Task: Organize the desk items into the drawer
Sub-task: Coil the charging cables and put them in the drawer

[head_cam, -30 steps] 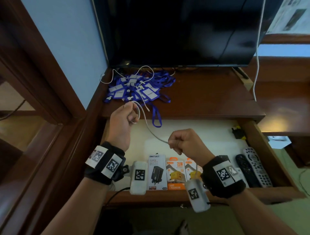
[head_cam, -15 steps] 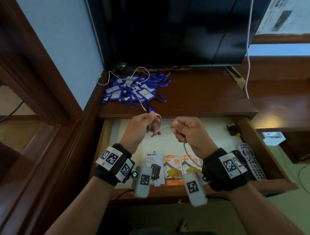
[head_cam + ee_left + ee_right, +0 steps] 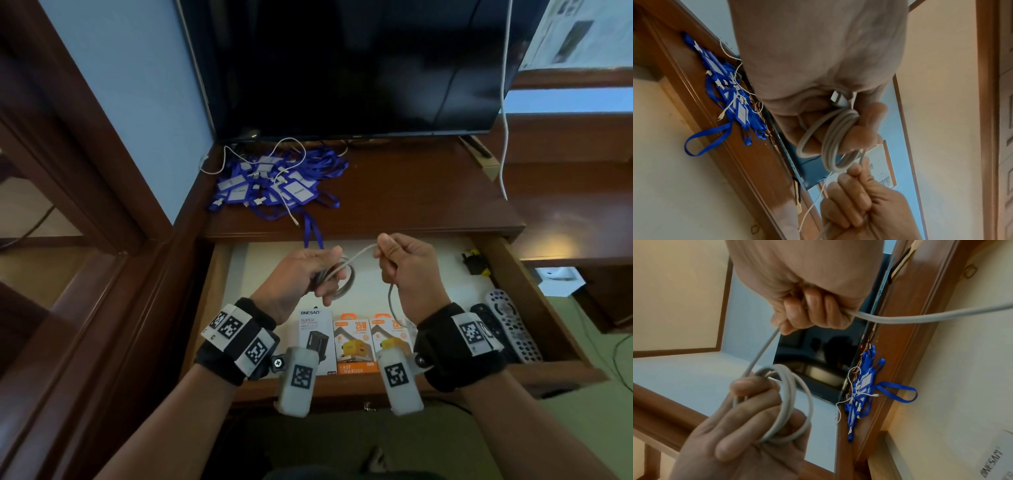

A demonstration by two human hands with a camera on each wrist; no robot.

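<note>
A grey cable is wound in several loops (image 3: 343, 278) around the fingers of my left hand (image 3: 310, 274), above the open drawer (image 3: 513, 294). In the left wrist view the coil (image 3: 835, 138) sits on my curled fingers (image 3: 865, 128), with a white plug tucked against the palm. My right hand (image 3: 394, 255) grips the loose end of the cable in a fist, close to the right of the coil. The right wrist view has the fist (image 3: 809, 311) above and the coil (image 3: 786, 402) below. The free tail hangs from the fist toward the drawer.
Blue lanyards with badge holders (image 3: 274, 186) and a thin white cable (image 3: 287, 161) lie on the desk below a dark TV (image 3: 342, 68). In the drawer: three charger boxes (image 3: 352, 346) at the front, two remotes (image 3: 510, 325) at the right, a black plug (image 3: 474, 263).
My left hand came down from the desk edge to over the drawer. My hands drew close together. The single loop on the left fingers has grown into a coil of several turns.
</note>
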